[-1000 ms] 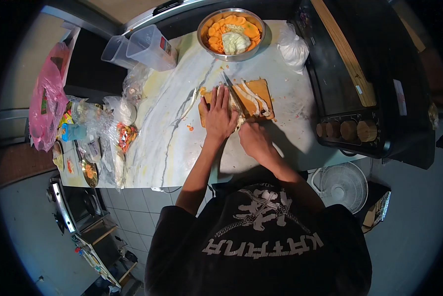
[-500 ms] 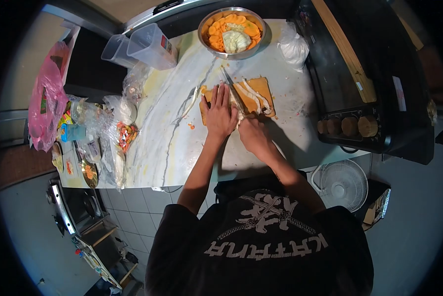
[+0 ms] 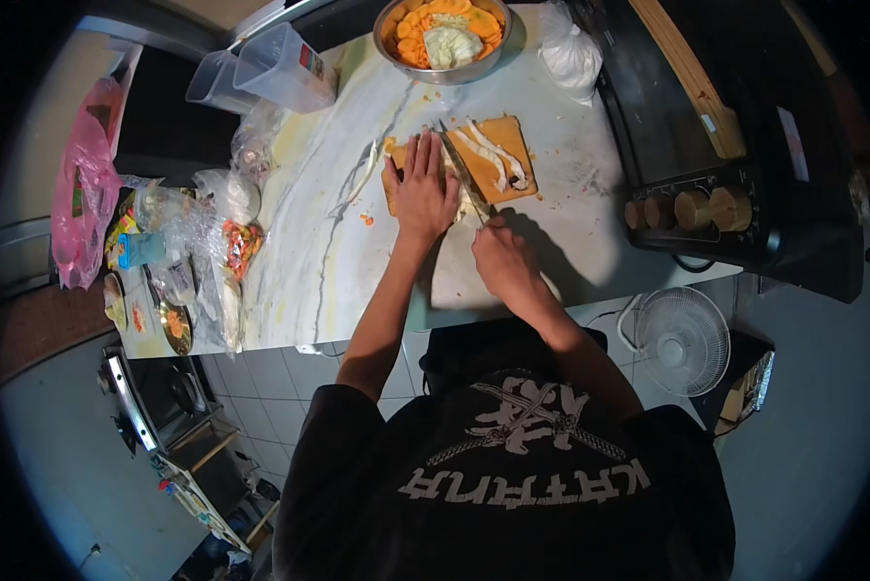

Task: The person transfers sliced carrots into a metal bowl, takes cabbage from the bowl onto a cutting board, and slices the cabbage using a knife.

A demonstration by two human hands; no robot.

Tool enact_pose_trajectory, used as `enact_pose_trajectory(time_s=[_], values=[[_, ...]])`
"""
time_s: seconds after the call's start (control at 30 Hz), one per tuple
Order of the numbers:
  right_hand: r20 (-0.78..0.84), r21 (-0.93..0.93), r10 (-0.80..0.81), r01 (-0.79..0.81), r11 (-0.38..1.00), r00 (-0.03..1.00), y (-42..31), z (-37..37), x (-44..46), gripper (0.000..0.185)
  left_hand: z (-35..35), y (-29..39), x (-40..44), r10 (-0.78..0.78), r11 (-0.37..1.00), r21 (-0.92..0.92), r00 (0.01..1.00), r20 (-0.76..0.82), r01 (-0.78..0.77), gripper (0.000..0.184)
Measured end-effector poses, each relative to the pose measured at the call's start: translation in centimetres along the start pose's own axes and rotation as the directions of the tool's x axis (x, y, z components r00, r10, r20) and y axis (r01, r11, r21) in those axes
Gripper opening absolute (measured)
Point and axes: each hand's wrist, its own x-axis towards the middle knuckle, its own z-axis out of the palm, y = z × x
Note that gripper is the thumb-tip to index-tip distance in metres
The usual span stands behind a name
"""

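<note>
My left hand [image 3: 423, 194] lies flat, fingers stretched forward, on pale food at the left side of an orange-brown cutting board [image 3: 514, 134]. Most of that food is hidden under the palm. My right hand [image 3: 506, 259] is closed round the handle of a knife [image 3: 466, 182]. Its blade slants away from me across the board, close beside the left fingers. Long pale strips [image 3: 491, 155] rest on the board to the right of the blade. Another thin pale strip [image 3: 365, 169] is on the marble counter, left of the board.
Beyond the board stands a metal bowl [image 3: 433, 74] of orange slices and pale shreds. A bag of white powder [image 3: 569, 58] and a black oven [image 3: 692, 208] are to the right. Plastic containers [image 3: 285, 68] and several bags [image 3: 236, 198] line the left. A fan [image 3: 682, 341] stands below.
The knife and my right hand have drawn back toward me relative to the board. My left hand stays on the pale food. The whole view has tipped slightly downward.
</note>
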Motion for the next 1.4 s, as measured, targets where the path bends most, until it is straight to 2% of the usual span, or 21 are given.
enact_pose_trajectory(time_s=[0.07, 0.27, 0.4, 0.5, 0.57, 0.7, 0.8, 0.87, 1.1, 1.2, 1.4], values=[[-0.016, -0.029, 0.043, -0.043, 0.999, 0.999, 0.0, 0.3, -0.4, 0.031, 0.0, 0.0, 0.0, 0.004, 1.0, 0.006, 1.0, -0.009, -0.004, 0.066], [0.011, -0.091, 0.022, -0.021, 0.996, 1.0, 0.2, 0.3, -1.4, 0.028, 0.0, 0.0, 0.0, 0.013, 1.0, 0.003, 1.0, -0.01, -0.013, 0.066], [-0.01, -0.051, 0.052, -0.053, 0.997, 0.999, 0.7, 1.1, -2.4, 0.025, -0.2, 0.1, 0.0, 0.02, 1.0, 0.01, 1.0, -0.006, -0.02, 0.065], [0.026, -0.061, 0.018, -0.016, 0.998, 0.999, 1.2, 1.3, -3.3, 0.021, -0.1, 0.1, 0.0, 0.013, 1.0, 0.02, 1.0, -0.008, -0.013, 0.065], [-0.038, -0.088, -0.02, 0.017, 0.996, 0.999, 1.1, 1.0, -4.5, 0.019, 0.0, 0.0, 0.0, 0.022, 1.0, 0.014, 1.0, -0.017, -0.022, 0.065], [-0.083, -0.085, -0.043, 0.036, 0.996, 0.996, 1.2, 1.1, -5.9, 0.02, -0.1, 0.1, 0.0, 0.031, 0.999, 0.012, 0.999, -0.014, -0.031, 0.064], [-0.099, -0.02, 0.012, -0.015, 1.0, 0.995, 1.5, 1.8, -6.0, 0.023, -0.1, 0.0, 0.1, 0.038, 0.999, 0.0, 0.999, -0.02, -0.038, 0.063], [-0.138, -0.021, -0.028, 0.026, 0.999, 0.99, 1.8, 2.2, -6.2, 0.025, -0.1, 0.0, 0.0, 0.043, 0.999, 0.001, 0.999, -0.027, -0.043, 0.062], [-0.132, 0.003, 0.007, -0.006, 1.0, 0.991, 1.8, 2.6, -6.4, 0.028, -0.2, 0.2, 0.1, 0.027, 0.999, 0.026, 0.999, -0.019, -0.027, 0.065], [-0.166, -0.053, 0.02, -0.029, 0.998, 0.986, 1.7, 3.0, -6.3, 0.028, -0.1, 0.2, -0.1, 0.025, 0.999, 0.021, 0.999, -0.027, -0.024, 0.065], [-0.158, 0.004, 0.083, -0.083, 0.997, 0.984, 1.5, 2.6, -4.6, 0.029, -0.2, 0.4, 0.0, 0.032, 0.999, 0.029, 0.999, -0.032, -0.031, 0.062]])
